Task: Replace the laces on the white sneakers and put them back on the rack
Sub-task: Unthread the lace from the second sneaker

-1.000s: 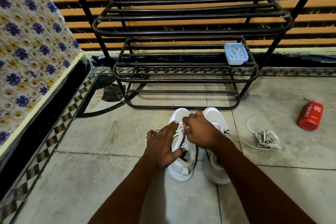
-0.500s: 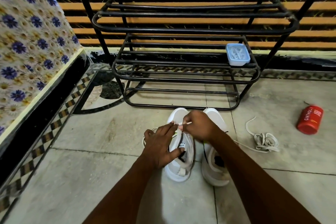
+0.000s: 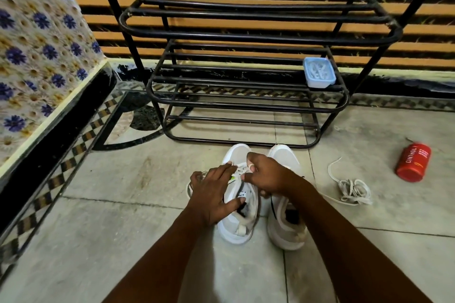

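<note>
Step in hand: threading the left sneaker point(image 3: 237, 231), which stands on the floor beside the right sneaker point(image 3: 285, 233), at 6 o'clock from the rack point(image 3: 246, 37). The right hand point(image 3: 268, 174) is curled, pinching the lace point(image 3: 242, 170) at the eyelets. The left hand point(image 3: 211, 194) lies flat, fingers extended, steadying the shoe (thumb at the collar). A loose lace point(image 3: 352, 189) lies at 3 o'clock. Next move, as judged: draw the lace through evenly without tipping the shoe.

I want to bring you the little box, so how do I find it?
Look at the black metal rack by the striped wall. On its second shelf up from the floor, at the right end, sits the little box. It is the only pale blue thing on the rack.
</note>
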`<action>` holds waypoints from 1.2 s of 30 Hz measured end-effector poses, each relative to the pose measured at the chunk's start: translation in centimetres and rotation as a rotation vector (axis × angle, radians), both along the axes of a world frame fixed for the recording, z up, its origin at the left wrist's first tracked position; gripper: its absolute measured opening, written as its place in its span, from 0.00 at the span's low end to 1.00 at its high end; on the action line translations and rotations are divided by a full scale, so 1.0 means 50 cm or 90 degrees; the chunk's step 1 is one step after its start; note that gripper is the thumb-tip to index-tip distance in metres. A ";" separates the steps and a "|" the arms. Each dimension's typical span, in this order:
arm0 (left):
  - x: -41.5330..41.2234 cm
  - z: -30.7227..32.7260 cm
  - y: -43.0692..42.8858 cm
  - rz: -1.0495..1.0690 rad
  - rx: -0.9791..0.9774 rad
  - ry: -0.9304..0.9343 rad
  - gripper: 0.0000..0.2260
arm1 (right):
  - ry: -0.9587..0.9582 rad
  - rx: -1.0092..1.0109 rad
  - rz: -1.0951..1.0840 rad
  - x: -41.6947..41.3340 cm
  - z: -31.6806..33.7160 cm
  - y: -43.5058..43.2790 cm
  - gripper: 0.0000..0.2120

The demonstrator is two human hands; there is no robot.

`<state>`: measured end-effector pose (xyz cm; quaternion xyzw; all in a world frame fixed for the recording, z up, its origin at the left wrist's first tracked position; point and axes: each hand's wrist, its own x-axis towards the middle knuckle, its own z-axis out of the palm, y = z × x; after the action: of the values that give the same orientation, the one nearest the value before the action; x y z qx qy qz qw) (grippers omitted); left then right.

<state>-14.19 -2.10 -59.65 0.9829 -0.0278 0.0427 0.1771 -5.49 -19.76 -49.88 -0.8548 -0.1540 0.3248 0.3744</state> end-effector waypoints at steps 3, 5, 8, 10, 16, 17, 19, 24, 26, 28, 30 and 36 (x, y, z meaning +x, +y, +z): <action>0.001 -0.001 0.000 0.001 0.002 0.003 0.37 | -0.108 -0.101 0.080 0.000 0.006 0.011 0.15; 0.002 -0.002 -0.001 -0.001 0.004 0.006 0.37 | -0.154 -0.145 0.121 0.001 0.009 0.014 0.16; 0.000 -0.004 -0.002 0.002 -0.010 -0.001 0.37 | -0.176 -0.170 0.108 -0.001 0.002 0.017 0.25; -0.003 -0.005 -0.002 0.003 -0.026 -0.009 0.37 | -0.185 -0.157 0.092 -0.006 -0.003 0.016 0.26; -0.003 -0.007 -0.003 0.006 -0.038 -0.014 0.36 | -0.249 -0.166 0.138 -0.008 -0.016 0.016 0.10; -0.002 -0.006 -0.003 0.005 -0.040 -0.013 0.36 | -0.279 -0.200 0.153 -0.007 -0.019 0.019 0.07; -0.001 -0.006 -0.004 0.005 -0.040 -0.009 0.36 | -0.332 -0.240 0.181 -0.003 -0.020 0.025 0.07; -0.002 -0.007 -0.003 0.004 -0.051 -0.002 0.37 | -0.537 -0.359 0.126 -0.021 -0.033 0.025 0.14; -0.001 -0.007 -0.004 0.007 -0.048 0.000 0.37 | -0.645 -0.351 0.037 -0.029 -0.040 0.018 0.15; -0.002 -0.004 -0.005 0.011 -0.047 0.003 0.37 | -0.671 -0.246 -0.048 -0.029 -0.035 0.012 0.12; -0.004 -0.003 -0.005 0.011 -0.050 0.007 0.38 | -0.609 -0.101 -0.129 -0.022 -0.011 0.004 0.06; -0.004 0.010 -0.003 0.015 -0.054 0.035 0.38 | -0.117 0.572 -0.500 0.012 0.039 -0.002 0.10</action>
<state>-14.37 -2.26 -59.15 0.9756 -0.0096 0.0189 0.2186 -4.89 -19.84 -47.93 -0.6304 0.0193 -0.0099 0.7760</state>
